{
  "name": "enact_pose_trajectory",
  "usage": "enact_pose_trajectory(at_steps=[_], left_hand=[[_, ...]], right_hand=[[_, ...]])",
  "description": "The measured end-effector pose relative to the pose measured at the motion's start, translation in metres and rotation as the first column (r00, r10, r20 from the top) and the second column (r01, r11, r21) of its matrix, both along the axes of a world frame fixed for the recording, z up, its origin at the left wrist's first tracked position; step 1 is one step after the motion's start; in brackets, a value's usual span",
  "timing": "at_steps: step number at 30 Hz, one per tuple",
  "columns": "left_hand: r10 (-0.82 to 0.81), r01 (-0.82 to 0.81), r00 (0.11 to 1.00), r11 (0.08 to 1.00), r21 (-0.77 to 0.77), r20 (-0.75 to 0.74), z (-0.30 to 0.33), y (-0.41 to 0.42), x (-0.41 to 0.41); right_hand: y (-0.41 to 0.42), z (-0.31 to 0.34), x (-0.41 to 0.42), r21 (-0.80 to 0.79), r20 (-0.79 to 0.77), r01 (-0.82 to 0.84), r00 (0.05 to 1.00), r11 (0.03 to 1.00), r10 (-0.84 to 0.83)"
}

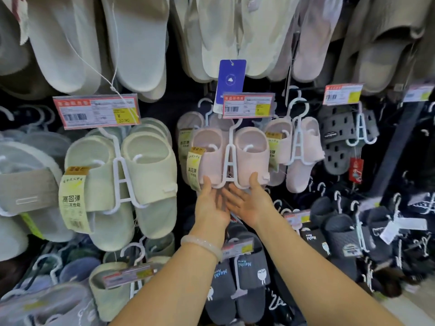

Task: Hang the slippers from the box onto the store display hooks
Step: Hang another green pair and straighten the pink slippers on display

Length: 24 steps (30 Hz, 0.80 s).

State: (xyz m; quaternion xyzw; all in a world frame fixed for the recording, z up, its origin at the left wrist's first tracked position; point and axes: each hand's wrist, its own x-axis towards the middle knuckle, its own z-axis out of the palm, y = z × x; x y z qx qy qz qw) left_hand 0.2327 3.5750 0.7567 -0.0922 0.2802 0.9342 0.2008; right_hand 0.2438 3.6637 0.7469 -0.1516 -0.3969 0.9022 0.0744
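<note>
A pair of pink slippers point(251, 151) on a white plastic hanger point(229, 161) hangs at the centre of the display, its hook end hidden behind a price tag point(248, 105). My left hand point(211, 203) and my right hand point(250, 203) cup the pair from below. Each thumb presses on the front of a slipper's lower edge, and the fingers cross under the hanger. A pale bangle point(202, 245) circles my left wrist. No box is in view.
Pale green slippers point(146, 175) hang to the left and more pink pairs point(303, 147) to the right. Grey perforated slippers point(339, 137) hang further right, with dark slippers point(240, 283) below my arms. White slippers fill the top row. Price tags stick out from the hooks.
</note>
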Motion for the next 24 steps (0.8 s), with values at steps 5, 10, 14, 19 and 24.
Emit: enact_pose_trajectory(at_steps=[5,10,14,19,24], left_hand=[[-0.007,0.007,1.0,1.0,-0.018,0.002,0.001,0.005,0.009],[0.04,-0.04,0.999,0.999,-0.022,-0.024,-0.003,0.011,0.016],[0.062,-0.064,0.993,0.998,-0.02,-0.105,-0.014,0.015,0.023],[0.083,-0.097,0.992,0.984,-0.152,-0.095,-0.013,0.027,0.044],[0.075,-0.09,0.994,0.975,-0.203,-0.082,-0.015,0.031,0.075]], right_hand=[[0.002,0.001,0.008,0.018,0.002,0.005,1.0,1.0,-0.005],[0.005,0.0,0.015,0.012,-0.012,-0.037,0.999,0.999,0.037],[0.012,-0.005,0.021,0.076,0.025,-0.109,0.994,0.991,0.107],[0.031,-0.016,0.049,0.122,0.095,-0.161,0.984,0.979,0.149],[0.044,-0.021,0.071,0.165,0.15,-0.124,0.984,0.978,0.1]])
